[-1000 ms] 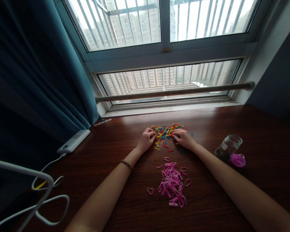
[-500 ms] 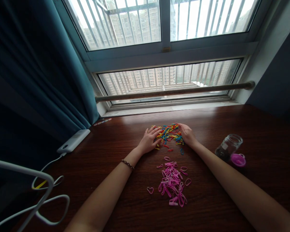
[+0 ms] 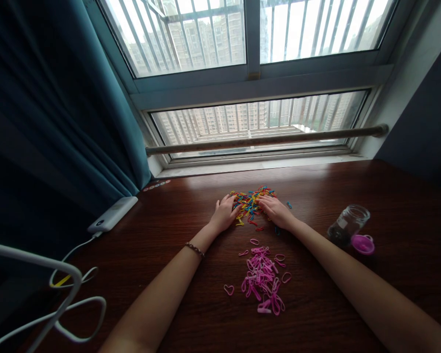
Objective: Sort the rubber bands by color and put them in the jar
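A heap of small red, yellow and blue bands (image 3: 250, 202) lies on the dark wooden table (image 3: 191, 196). My left hand (image 3: 224, 214) touches the heap's left side, fingers apart. From the right, my right hand (image 3: 275, 211) rests with its outstretched fingers on the heap's right part. Nearer to me is a separate pile of pink bands (image 3: 261, 274), with a heart-shaped pink one (image 3: 228, 289) to its left. One blue band (image 3: 288, 205) lies just beyond my right hand.
At the right, a clear glass jar (image 3: 349, 224) lies tilted beside a pink lid (image 3: 363, 244). A white power bank (image 3: 113, 214) with a white cable is at the left, by the blue curtain (image 3: 106, 122). A window rail (image 3: 264, 140) runs behind the table.
My right hand has moved left and flattened onto the heap, which is now more compact. A blue band now shows to its right. My left hand has shifted slightly left.
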Demonstrator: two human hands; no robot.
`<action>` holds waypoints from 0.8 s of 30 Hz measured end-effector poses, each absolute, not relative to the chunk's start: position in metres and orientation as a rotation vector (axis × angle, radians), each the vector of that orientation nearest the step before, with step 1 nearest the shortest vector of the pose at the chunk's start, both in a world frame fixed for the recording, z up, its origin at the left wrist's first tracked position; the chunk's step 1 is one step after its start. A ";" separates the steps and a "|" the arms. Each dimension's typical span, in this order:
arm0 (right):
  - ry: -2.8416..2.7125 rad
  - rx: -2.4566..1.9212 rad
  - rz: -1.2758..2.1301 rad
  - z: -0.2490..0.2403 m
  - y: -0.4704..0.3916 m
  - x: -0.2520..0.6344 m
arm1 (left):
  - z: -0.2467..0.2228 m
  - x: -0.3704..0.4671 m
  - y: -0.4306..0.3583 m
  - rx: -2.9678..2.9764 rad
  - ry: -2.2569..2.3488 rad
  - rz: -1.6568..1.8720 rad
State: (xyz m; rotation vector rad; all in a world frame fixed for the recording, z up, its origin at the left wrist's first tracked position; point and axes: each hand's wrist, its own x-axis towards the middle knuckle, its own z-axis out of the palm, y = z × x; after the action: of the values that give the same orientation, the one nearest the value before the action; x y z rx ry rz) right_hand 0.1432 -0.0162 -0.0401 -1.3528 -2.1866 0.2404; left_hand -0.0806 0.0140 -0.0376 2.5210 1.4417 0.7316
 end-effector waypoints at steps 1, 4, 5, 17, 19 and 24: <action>-2.223 -1.330 0.226 -0.037 -0.021 0.138 | -0.038 -0.081 0.015 2.513 1.448 0.769; -2.336 -1.250 0.190 -0.028 -0.035 0.124 | -0.039 -0.083 0.019 2.509 1.426 0.861; -2.378 -1.207 0.183 -0.025 -0.039 0.120 | -0.039 -0.084 0.020 2.508 1.419 0.891; -2.402 -1.268 0.040 -0.029 -0.036 0.128 | -0.043 -0.089 0.025 2.439 1.476 1.068; -2.303 -1.413 0.019 -0.034 -0.030 0.135 | -0.043 -0.089 0.025 2.431 1.473 1.068; -2.059 -1.692 -0.033 -0.043 -0.019 0.151 | -0.044 -0.089 0.026 2.377 1.470 1.155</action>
State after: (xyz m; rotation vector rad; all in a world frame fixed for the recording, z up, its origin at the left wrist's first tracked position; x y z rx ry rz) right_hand 0.1514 -0.0193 -0.0427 -1.6919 -2.0588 -0.0334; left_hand -0.0888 0.0263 -0.0436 2.3771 1.4705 1.1551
